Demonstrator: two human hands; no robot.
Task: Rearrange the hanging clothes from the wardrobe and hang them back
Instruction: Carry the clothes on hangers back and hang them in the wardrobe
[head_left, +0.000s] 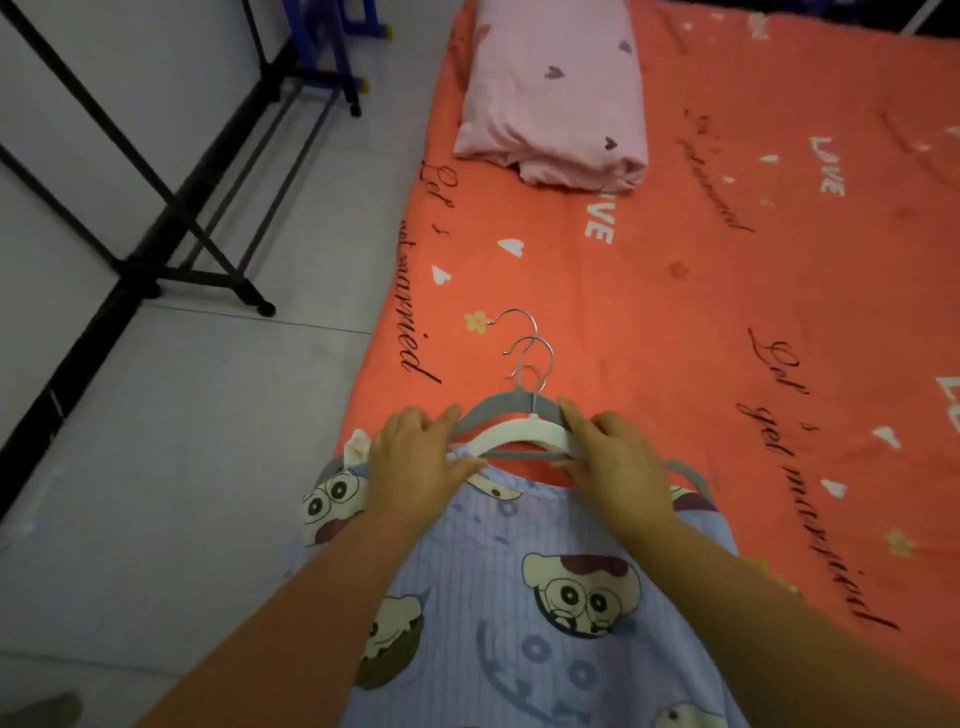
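A coral bed sheet (727, 291) printed with hearts and script is covering the bed, with a folded pink pillow (556, 88) lying at its far end. A lilac cartoon-print garment (498, 597) is lying at the bed's near edge. The left hand (415, 462) and right hand (618, 462) are each holding an arm of the white hanger (511, 434) at its neckline, fingers curled over and thumbs under. The white hanger is resting on grey hangers (493, 405).
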